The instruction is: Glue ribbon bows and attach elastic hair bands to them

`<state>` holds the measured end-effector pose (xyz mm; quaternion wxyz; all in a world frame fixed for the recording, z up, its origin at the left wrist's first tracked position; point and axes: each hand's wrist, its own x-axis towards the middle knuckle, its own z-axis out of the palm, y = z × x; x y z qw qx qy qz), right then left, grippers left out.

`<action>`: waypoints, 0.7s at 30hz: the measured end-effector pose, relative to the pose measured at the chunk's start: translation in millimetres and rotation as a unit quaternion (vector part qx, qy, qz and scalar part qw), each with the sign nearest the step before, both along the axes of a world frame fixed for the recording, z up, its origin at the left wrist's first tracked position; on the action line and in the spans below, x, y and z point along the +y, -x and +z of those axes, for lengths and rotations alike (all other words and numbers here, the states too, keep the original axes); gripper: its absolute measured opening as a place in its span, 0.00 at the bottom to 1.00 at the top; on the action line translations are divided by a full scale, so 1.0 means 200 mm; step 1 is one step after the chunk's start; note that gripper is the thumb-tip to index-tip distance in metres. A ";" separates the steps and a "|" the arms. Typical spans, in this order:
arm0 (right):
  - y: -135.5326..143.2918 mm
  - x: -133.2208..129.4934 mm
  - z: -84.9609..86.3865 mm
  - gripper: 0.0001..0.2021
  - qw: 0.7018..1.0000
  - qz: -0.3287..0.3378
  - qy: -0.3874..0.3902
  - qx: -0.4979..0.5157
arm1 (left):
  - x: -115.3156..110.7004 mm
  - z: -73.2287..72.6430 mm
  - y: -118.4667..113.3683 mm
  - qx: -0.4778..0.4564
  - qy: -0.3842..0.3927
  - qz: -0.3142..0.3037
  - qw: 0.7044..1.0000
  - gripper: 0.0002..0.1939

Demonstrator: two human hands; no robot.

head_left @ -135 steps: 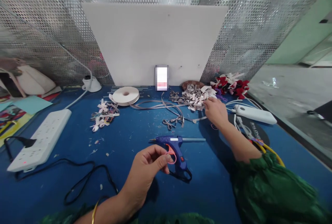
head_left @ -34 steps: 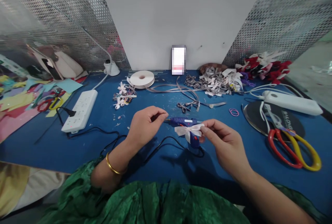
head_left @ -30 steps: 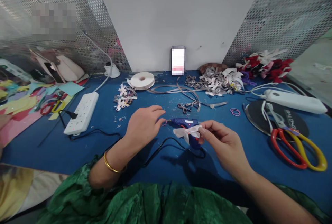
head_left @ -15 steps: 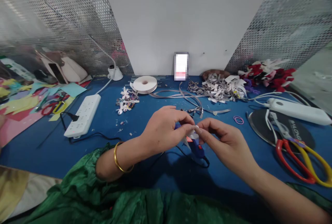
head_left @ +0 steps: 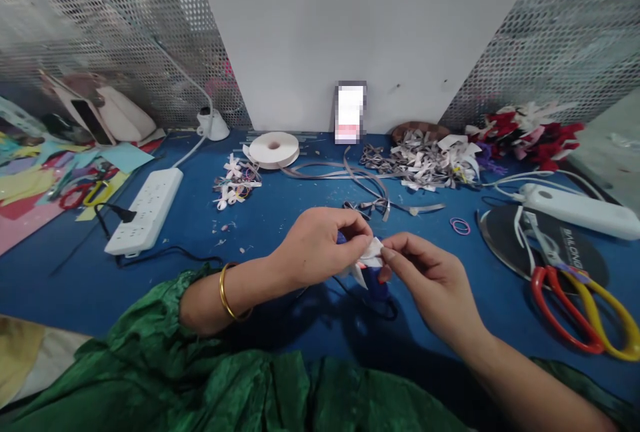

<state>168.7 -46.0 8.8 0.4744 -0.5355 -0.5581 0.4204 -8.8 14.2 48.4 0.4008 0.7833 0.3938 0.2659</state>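
My left hand (head_left: 317, 245) pinches a small folded piece of white ribbon (head_left: 371, 256) between thumb and fingers. From the other side, the thumb and forefinger of my right hand (head_left: 436, 279) grip the ribbon's right edge. One loose white end hangs below my left fingertips. Just under the ribbon is a blue tool (head_left: 376, 287) with a lit red-orange spot and a black cord; my hands hide much of it, and I cannot tell whether it rests on the blue table (head_left: 300, 345).
A ribbon roll (head_left: 274, 151), white bows (head_left: 234, 175) and a heap of grey-white ribbon pieces (head_left: 433, 162) lie beyond my hands. Red-and-yellow-handled scissors (head_left: 565, 285) rest on a black disc at right. A power strip (head_left: 147, 212) sits left; a phone (head_left: 349, 112) leans behind.
The ribbon between my fingers has opened out and shows more of its white face. My hands remain close together, while the camera view has tilted slightly.
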 end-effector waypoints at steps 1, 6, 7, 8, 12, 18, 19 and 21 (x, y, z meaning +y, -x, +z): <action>0.00 0.00 0.00 0.09 1.000 -0.001 0.005 0.005 | 0.00 0.00 0.00 -0.005 0.006 0.005 1.000 0.06; 0.00 0.00 0.00 0.09 1.000 -0.009 0.011 0.025 | 0.01 0.00 -0.01 -0.033 0.075 0.011 0.997 0.07; 0.00 0.00 0.00 0.10 1.000 -0.010 0.009 0.025 | 0.00 -0.01 -0.01 -0.042 0.096 0.001 0.995 0.07; 0.00 0.00 0.00 0.10 1.000 -0.010 0.007 0.025 | 0.00 -0.01 -0.02 -0.051 0.115 -0.009 0.992 0.08; 0.00 0.00 -0.02 0.09 1.000 -0.011 -0.021 0.009 | -0.01 -0.02 -0.03 -0.101 0.170 0.001 0.980 0.07; 0.00 -0.02 -0.05 0.06 0.988 -0.009 -0.137 -0.067 | 0.01 -0.04 -0.03 -0.170 0.233 0.018 0.957 0.10; 0.00 -0.02 -0.05 0.05 0.990 -0.011 -0.133 -0.056 | 0.01 -0.04 -0.03 -0.170 0.224 0.018 0.959 0.10; 0.00 -0.01 -0.04 0.03 0.994 -0.017 -0.109 -0.019 | 0.00 -0.05 -0.03 -0.162 0.200 0.018 0.966 0.10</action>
